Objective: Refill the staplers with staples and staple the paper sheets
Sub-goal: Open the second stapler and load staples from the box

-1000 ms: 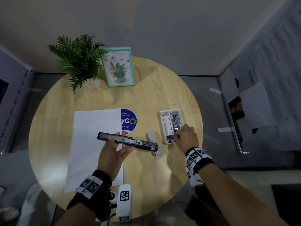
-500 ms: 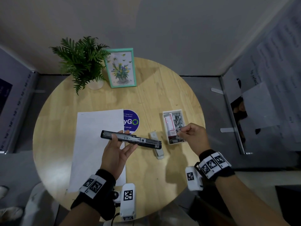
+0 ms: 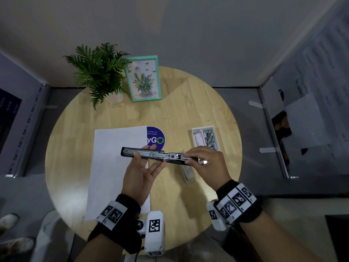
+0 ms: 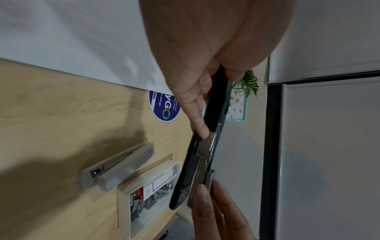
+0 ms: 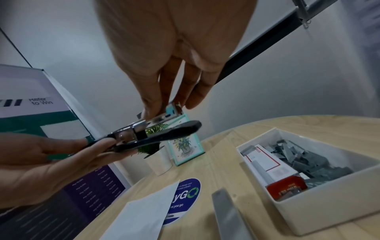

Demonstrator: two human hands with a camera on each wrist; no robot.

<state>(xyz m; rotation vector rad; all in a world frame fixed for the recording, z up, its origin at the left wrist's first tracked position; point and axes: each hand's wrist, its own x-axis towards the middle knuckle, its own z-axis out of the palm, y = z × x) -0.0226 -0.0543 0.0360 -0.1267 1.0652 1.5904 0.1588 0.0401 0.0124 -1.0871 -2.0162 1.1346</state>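
Observation:
My left hand (image 3: 143,154) holds a long black stapler (image 3: 151,155), opened out flat, above the table, with the thumb on top and the fingers underneath. My right hand (image 3: 190,157) pinches a short strip of staples (image 3: 203,162) at the stapler's right end, against the metal magazine (image 5: 131,128). White paper sheets (image 3: 113,167) lie on the table under my left hand. A grey stapler (image 4: 119,167) lies shut on the table, half hidden by my right hand in the head view. A white box (image 3: 215,129) holds loose staple strips (image 5: 298,157) and a red-and-white staple carton (image 5: 273,172).
The round wooden table (image 3: 188,103) carries a potted fern (image 3: 100,72) and a teal picture frame (image 3: 144,78) at the back, and a blue round sticker (image 3: 156,138) beside the paper. Wall panels stand to the left and right of the table.
My right hand left the staple box with a strip and came left to the black stapler's right end. The left hand kept the stapler nearly still.

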